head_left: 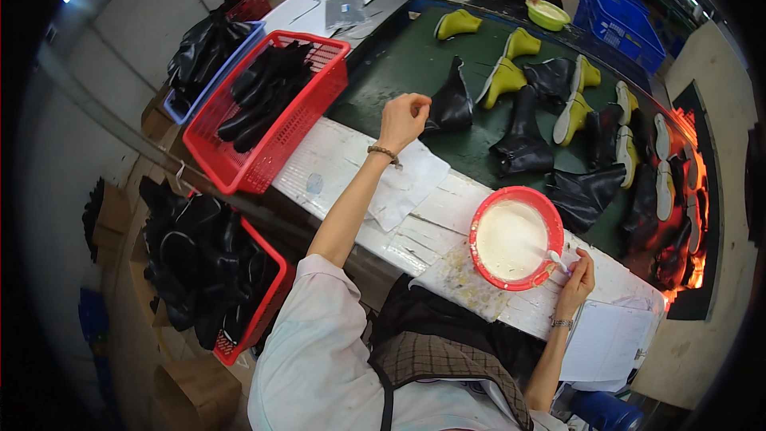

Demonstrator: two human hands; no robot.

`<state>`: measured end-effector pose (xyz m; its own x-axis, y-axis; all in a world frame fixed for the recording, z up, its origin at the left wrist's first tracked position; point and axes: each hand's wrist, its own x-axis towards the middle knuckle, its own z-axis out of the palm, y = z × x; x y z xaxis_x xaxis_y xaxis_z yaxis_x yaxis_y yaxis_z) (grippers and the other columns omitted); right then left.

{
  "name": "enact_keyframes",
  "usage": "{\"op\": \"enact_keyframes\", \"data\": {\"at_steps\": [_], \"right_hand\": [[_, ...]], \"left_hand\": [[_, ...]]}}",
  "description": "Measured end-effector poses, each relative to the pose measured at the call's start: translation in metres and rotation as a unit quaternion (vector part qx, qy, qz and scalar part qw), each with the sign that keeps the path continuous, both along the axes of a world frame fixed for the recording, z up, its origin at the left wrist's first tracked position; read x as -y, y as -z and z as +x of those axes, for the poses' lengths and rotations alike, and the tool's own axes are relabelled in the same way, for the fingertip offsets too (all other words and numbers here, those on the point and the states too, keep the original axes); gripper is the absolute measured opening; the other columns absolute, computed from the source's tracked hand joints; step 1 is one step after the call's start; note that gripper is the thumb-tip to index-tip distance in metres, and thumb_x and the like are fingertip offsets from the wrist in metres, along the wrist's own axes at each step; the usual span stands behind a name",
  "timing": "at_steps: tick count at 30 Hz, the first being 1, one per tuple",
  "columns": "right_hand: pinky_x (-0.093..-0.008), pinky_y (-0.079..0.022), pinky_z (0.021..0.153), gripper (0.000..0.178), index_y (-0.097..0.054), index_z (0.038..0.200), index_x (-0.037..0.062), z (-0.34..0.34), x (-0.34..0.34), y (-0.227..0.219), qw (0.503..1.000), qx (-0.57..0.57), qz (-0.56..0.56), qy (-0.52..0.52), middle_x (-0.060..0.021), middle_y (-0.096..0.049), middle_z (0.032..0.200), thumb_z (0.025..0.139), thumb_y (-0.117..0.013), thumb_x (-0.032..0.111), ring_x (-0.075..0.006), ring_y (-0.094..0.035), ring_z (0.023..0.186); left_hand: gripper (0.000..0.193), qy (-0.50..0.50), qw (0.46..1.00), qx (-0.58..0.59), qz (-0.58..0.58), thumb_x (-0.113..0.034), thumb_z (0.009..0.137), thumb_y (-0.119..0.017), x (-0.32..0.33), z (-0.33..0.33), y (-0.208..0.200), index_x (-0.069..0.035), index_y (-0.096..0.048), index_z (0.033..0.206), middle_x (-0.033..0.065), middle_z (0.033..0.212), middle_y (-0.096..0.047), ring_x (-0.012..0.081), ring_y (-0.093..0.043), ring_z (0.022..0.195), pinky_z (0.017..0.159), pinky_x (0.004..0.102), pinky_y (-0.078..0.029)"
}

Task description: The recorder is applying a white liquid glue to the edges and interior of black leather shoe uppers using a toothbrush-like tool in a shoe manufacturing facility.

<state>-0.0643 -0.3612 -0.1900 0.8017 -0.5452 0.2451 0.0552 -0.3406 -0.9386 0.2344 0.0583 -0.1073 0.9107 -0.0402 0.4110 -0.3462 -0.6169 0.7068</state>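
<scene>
My left hand [404, 121] is closed, its fingertips at the near-left edge of a black boot upper [452, 105] on the green conveyor belt [383, 84]. I cannot make out whether the fingers pinch that edge. On the right, my right hand [581, 278] is closed around the white handle of a brush [557, 260]. The brush's other end lies inside a red bowl [476, 244] of creamy white liquid [512, 238], and its tip is hidden. The bowl stands on the white worktop strip [431, 231] along the belt. A white cloth [407, 187] lies below my left hand.
Yellow boot soles [504, 81] and more black uppers [523, 136] line the belt, which runs into a glowing oven opening [696, 199]. Red baskets [239, 164] of black uppers stand left. A notebook [606, 339] lies right. Across the belt, a person holds a green bowl [547, 16].
</scene>
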Motion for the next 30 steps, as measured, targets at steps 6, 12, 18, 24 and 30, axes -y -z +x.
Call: {"op": "enact_keyframes", "data": {"at_steps": [6, 12, 18, 24, 30], "right_hand": [[-0.0246, -0.032, 0.058, 0.032, -0.056, 0.087, 0.0038, 0.006, -0.003, 0.003, 0.999, 0.012, -0.003, 0.03, 0.0031, -0.046, 0.074, 0.111, -0.048, 0.024, -0.0064, -0.038, 0.066], [-0.0257, -0.033, 0.056, 0.04, -0.046, 0.078, 0.0066, 0.005, 0.009, 0.017, 0.999, -0.005, -0.03, 0.031, 0.0026, -0.041, 0.07, 0.112, -0.046, 0.028, -0.0075, -0.038, 0.063], [-0.0237, -0.023, 0.045, 0.05, -0.044, 0.064, 0.0126, 0.019, 0.008, 0.013, 0.994, -0.003, 0.029, 0.103, 0.007, -0.037, 0.059, 0.108, -0.058, 0.033, -0.003, -0.031, 0.052], [-0.0218, -0.022, 0.045, 0.048, -0.044, 0.062, 0.0124, 0.02, 0.006, 0.018, 0.988, -0.003, 0.068, 0.139, 0.0076, -0.037, 0.057, 0.102, -0.07, 0.025, -0.002, -0.03, 0.051], [-0.0218, -0.023, 0.048, 0.039, -0.044, 0.073, 0.0122, 0.021, 0.018, 0.03, 0.984, 0.074, -0.011, 0.162, 0.0077, -0.036, 0.07, 0.096, -0.076, 0.014, -0.0034, -0.029, 0.057]], "left_hand": [[0.023, -0.091, 0.987, 0.08, -0.106, -0.013, 0.09, -0.056, -0.07, -0.051, -0.036, 0.002, -0.065, 0.075, 0.0139, 0.059, -0.06, 0.0188, -0.061, 0.054, 0.054, 0.034, -0.047], [0.038, -0.2, 0.971, 0.092, -0.088, -0.022, 0.1, -0.052, -0.159, -0.044, -0.051, 0.004, -0.061, 0.073, 0.0133, 0.057, -0.057, 0.0198, -0.06, 0.053, 0.053, 0.0392, -0.045], [0.048, -0.308, 0.94, 0.038, -0.142, -0.039, 0.105, -0.058, -0.242, -0.014, -0.08, -0.004, -0.068, 0.075, 0.0023, 0.063, -0.065, 0.0084, -0.057, 0.048, 0.043, 0.0255, -0.042], [0.058, -0.321, 0.929, -0.039, -0.182, 0.009, 0.086, -0.064, -0.323, 0.055, -0.082, -0.004, -0.058, 0.142, 0.0161, 0.128, -0.067, 0.0186, -0.073, 0.075, 0.06, 0.0282, -0.059], [0.047, -0.458, 0.888, -0.018, 0.016, -0.007, 0.086, -0.06, -0.346, 0.125, -0.058, -0.002, -0.062, 0.133, 0.0244, 0.134, -0.062, 0.0411, -0.062, 0.121, 0.106, 0.0459, -0.048]]}}
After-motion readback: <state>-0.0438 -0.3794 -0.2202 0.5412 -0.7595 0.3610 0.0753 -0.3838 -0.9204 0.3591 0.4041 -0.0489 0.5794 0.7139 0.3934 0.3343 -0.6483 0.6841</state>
